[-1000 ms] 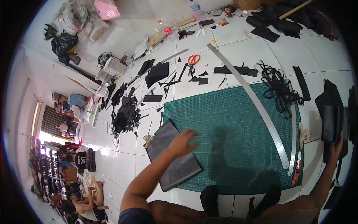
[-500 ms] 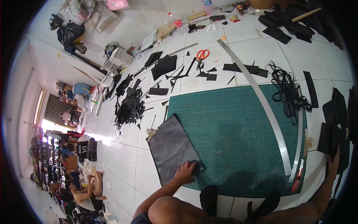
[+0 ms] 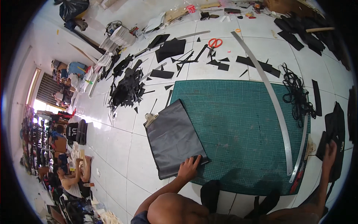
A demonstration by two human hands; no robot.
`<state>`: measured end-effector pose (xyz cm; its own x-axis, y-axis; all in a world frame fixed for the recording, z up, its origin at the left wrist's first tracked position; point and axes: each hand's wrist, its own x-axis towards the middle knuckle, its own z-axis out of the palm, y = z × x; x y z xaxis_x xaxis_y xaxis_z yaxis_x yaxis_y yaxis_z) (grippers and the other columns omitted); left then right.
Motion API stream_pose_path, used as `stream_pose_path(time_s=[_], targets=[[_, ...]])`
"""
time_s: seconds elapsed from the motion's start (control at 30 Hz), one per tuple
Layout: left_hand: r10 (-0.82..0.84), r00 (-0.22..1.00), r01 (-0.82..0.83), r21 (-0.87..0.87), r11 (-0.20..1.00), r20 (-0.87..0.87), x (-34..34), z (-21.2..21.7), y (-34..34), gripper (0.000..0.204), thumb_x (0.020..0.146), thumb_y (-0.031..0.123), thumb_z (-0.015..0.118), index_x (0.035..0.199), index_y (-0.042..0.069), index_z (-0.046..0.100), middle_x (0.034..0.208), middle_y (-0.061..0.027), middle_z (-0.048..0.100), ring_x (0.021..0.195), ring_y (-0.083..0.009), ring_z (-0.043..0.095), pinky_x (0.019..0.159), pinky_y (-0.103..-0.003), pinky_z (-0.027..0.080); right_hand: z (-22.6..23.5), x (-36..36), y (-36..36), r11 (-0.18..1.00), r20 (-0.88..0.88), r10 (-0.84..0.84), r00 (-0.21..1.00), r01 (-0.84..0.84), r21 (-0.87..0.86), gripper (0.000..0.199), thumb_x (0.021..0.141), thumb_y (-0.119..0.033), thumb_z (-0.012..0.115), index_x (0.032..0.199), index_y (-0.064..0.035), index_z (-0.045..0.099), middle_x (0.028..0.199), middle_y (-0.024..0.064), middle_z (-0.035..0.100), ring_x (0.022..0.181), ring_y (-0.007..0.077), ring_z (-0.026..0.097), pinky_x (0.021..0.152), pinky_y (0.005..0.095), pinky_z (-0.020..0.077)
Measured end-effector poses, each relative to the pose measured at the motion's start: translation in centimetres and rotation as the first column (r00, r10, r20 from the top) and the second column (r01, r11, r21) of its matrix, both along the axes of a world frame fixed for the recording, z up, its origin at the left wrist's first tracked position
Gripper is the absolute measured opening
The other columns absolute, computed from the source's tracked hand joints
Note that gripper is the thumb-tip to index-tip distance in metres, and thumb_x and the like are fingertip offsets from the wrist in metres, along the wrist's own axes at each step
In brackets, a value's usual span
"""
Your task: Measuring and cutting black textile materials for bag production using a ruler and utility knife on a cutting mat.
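Observation:
A dark grey-black sheet (image 3: 173,138) lies partly on the green cutting mat (image 3: 242,123) and partly on the tiled floor. A metal bulldog clip (image 3: 150,118) grips its left edge. My left hand (image 3: 189,168) rests on its near right corner, fingers spread over a small dark patch, perhaps a folded edge or a separate piece. Off the mat's right side, my right hand (image 3: 328,155) has its fingers closed at a black fabric piece (image 3: 320,145), beside a longer black fabric item (image 3: 335,123). The underside of that grip is hidden.
A long steel ruler (image 3: 274,97) crosses the mat, near a tangle of black cord (image 3: 294,93) and a red cutter (image 3: 296,177). Beyond lie orange-handled scissors (image 3: 215,43) and a heap of black scraps (image 3: 126,89). Another person (image 3: 72,183) sits far left.
The whole view has shifted. My left hand stays on the sheet's corner, its fingers more spread. My right hand has moved up against the black fabric piece, which now looks narrower.

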<state>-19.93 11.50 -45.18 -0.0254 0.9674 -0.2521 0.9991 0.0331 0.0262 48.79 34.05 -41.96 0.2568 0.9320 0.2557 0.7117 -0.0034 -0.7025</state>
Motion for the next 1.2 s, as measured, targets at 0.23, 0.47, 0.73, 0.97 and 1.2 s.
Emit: stream_pose_path(time_s=[0.23, 0.47, 0.73, 0.97, 1.2], targets=[[0.187, 0.969, -0.172, -0.103, 0.98, 0.162, -0.1, 1.6, 0.9, 0.068, 0.073, 0.011, 0.059, 0.138, 0.018, 0.043, 0.116, -0.0129, 0.052, 0.108, -0.0335, 0.054, 0.08, -0.047, 0.054, 10.8, -30.7, 1.8, 0.112, -0.267, 0.862, 0.431, -0.675, -0.729, 0.033, 0.088, -0.033, 0.066, 0.099, -0.0014, 0.064, 0.081, 0.0111, 0.063, 0.074, 0.0208, 0.063, 0.067, 0.0344, 0.0505], [0.159, 0.873, -0.183, 0.007, 0.983, 0.46, -2.4, 1.0, 0.4, 0.051, 0.072, 0.006, 0.059, 0.123, 0.012, 0.058, 0.119, -0.0131, 0.057, 0.108, -0.0352, 0.057, 0.089, -0.043, 0.051, -5.5, -48.7, -10.8, -0.212, -0.791, 0.16, 0.591, -0.762, -0.612, 0.043, 0.09, -0.036, 0.065, 0.102, 0.0057, 0.062, 0.104, 0.0145, 0.063, 0.083, 0.02, 0.064, 0.066, 0.0308, 0.056], [0.12, 0.799, -0.112, -0.049, 0.992, 0.589, -4.5, 1.7, 1.3, 0.043, 0.072, 0.005, 0.058, 0.114, 0.009, 0.063, 0.115, -0.012, 0.06, 0.106, -0.0349, 0.057, 0.092, -0.042, 0.048, -5.5, -56.1, -15.5, 0.212, -0.765, -0.379, 0.52, -0.756, -0.619, 0.044, 0.084, -0.031, 0.073, 0.113, -0.0029, 0.056, 0.104, 0.0075, 0.06, 0.099, 0.0195, 0.058, 0.077, 0.0354, 0.0527], [0.164, 0.848, -0.171, -0.033, 0.985, 0.504, -2.8, 1.6, 0.3, 0.044, 0.071, 0.008, 0.059, 0.115, 0.009, 0.061, 0.117, -0.009, 0.06, 0.109, -0.033, 0.056, 0.09, -0.042, 0.049, -5.8, -58.5, -17.5, 0.46, -0.761, -0.526, 0.379, -0.627, -0.629, 0.04, 0.08, -0.021, 0.075, 0.107, 0.0003, 0.054, 0.088, 0.0045, 0.058, 0.066, 0.0115, 0.053, 0.053, 0.0275, 0.0434], [0.161, 0.942, -0.208, 0.134, 0.969, 0.293, -1.2, 0.8, -0.4, 0.05, 0.07, 0.014, 0.067, 0.12, 0.012, 0.057, 0.112, -0.0097, 0.058, 0.1, -0.0322, 0.058, 0.082, -0.045, 0.05, -6.1, -59.2, -17.6, 0.5, -0.728, -0.528, 0.438, -0.532, -0.683, 0.065, 0.078, -0.024, 0.077, 0.124, 0.0073, 0.044, 0.11, 0.0137, 0.057, 0.099, 0.022, 0.056, 0.085, 0.0347, 0.0473]])
